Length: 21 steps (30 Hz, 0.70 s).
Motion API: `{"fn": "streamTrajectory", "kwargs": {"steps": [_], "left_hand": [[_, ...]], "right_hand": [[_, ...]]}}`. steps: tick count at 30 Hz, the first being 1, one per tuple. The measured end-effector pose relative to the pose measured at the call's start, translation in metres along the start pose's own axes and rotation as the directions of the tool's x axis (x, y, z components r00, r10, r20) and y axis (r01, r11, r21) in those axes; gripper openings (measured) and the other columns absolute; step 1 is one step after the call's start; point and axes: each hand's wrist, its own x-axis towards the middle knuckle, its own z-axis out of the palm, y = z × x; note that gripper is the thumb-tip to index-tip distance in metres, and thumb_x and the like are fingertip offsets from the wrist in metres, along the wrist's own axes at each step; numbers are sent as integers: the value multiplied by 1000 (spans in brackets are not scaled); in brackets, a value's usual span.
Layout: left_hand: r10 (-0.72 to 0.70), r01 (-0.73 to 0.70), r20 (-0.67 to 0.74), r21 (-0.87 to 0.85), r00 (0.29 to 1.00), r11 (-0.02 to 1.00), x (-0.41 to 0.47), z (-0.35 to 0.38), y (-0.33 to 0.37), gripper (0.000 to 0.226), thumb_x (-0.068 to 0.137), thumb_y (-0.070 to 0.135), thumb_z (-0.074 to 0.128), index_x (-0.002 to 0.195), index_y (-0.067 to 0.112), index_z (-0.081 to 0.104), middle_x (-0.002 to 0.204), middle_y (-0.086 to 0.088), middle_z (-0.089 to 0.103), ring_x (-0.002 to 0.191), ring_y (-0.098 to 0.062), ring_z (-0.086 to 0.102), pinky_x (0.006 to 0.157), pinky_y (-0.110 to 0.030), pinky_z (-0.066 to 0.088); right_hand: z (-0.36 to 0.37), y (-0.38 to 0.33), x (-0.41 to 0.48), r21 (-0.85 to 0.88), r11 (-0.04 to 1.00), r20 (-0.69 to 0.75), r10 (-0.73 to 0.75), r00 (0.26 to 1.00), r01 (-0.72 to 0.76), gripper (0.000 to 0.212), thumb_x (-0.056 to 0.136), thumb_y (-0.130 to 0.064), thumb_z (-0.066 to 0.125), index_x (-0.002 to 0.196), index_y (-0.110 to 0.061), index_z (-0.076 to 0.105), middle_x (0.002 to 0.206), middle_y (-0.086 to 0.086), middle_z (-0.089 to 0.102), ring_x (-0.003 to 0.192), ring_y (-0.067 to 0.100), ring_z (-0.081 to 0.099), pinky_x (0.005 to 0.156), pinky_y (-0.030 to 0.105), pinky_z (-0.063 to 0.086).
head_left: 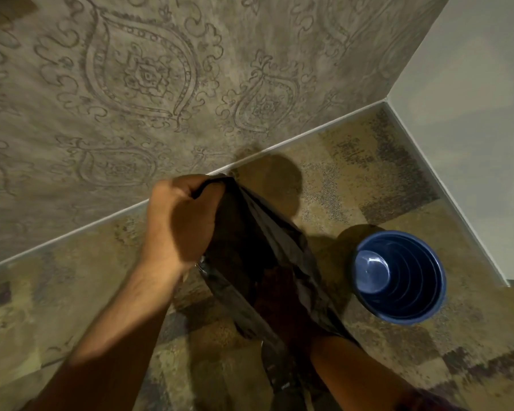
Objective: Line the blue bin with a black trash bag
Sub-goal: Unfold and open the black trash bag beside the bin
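Patterned wall (161, 84) far and left, mottled carpet floor (368, 179) below. Black trash bag (250, 247) hanging mid-scene, bunched at its top in the left hand (181, 221), grip pressed tight around the plastic. Right hand hidden inside the bag; grip impossible to tell. Blue bin (398, 277) upright on the floor at right, near the corner, unlined, nothing inside.

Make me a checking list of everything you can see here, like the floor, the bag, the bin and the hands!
Surface: patterned carpet floor, in a corner.
Job's things: blue bin upright, empty, unlined; black trash bag bunched, held in the air, apart from the bin.
Clutter: nothing seen.
Grippers: left hand clenched on the bag's top; right hand hidden behind the bag, only its forearm shows.
Cables: nothing seen.
Surroundings: patterned wall, plain wall, white baseboard.
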Motion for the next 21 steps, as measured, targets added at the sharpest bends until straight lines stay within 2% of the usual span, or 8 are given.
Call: {"fn": "streamTrajectory", "kwargs": {"steps": [1,4,6,9,12,15,17,21], "left_hand": [[28,-28,2,26,1000,999,-2,4,-3,27,89,32,63,81,9,76,71,-24,72,58,-37,69,51,-51,56],[51,-55,36,114,998,992,-14,14,-9,28,90,37,61,82,14,75,63,-16,69,57,-36,66,47,-48,49],[40,-50,81,124,996,991,-21,19,-8,26,92,38,62,81,21,77,57,-11,67,50,-32,64,43,-43,48],[72,-90,140,132,988,987,-26,23,-6,31,96,29,62,71,38,78,46,8,62,35,-9,53,36,-19,35],[105,-136,191,157,976,978,-27,23,-3,40,96,24,61,64,46,75,45,17,60,35,-1,51,38,-10,32],[132,-167,182,198,974,966,-25,20,-3,42,94,25,60,70,58,70,64,32,71,57,2,69,47,-12,47],[158,-193,165,229,974,954,-24,17,-6,40,95,26,60,73,57,69,70,39,70,67,8,70,55,-6,47],[128,-159,146,219,981,963,-27,18,-19,31,96,38,57,73,31,76,61,0,69,56,-19,65,47,-34,46]], "right_hand": [[-1,-18,-11,160,972,403,93,911,-170,39,114,-9,21,148,-3,38,131,39,59,130,4,61,107,13,26],[20,5,-36,51,982,274,-188,943,181,59,113,-34,31,165,-18,7,175,13,2,161,29,5,123,24,0],[17,12,-40,-21,983,270,-169,948,181,69,109,-51,27,166,-25,-3,175,7,-11,161,31,-7,128,40,-4],[-1,11,-51,166,951,122,-281,952,259,80,98,-70,14,159,-30,-17,166,-7,-25,156,21,-13,126,35,0],[-20,14,-51,345,914,83,-255,963,212,84,100,-54,51,161,-33,-4,165,-19,-8,155,14,7,127,27,16],[-49,21,-40,660,748,213,-92,973,-74,73,81,-60,74,144,-39,44,148,-39,37,139,7,42,105,-5,24],[-62,34,-29,623,768,172,51,984,-149,94,69,-79,62,150,-39,38,154,-18,44,148,22,39,113,2,14],[-82,46,-28,335,917,-1,231,973,-217,103,77,-88,32,163,-33,25,170,5,29,155,30,27,126,38,14]]}}
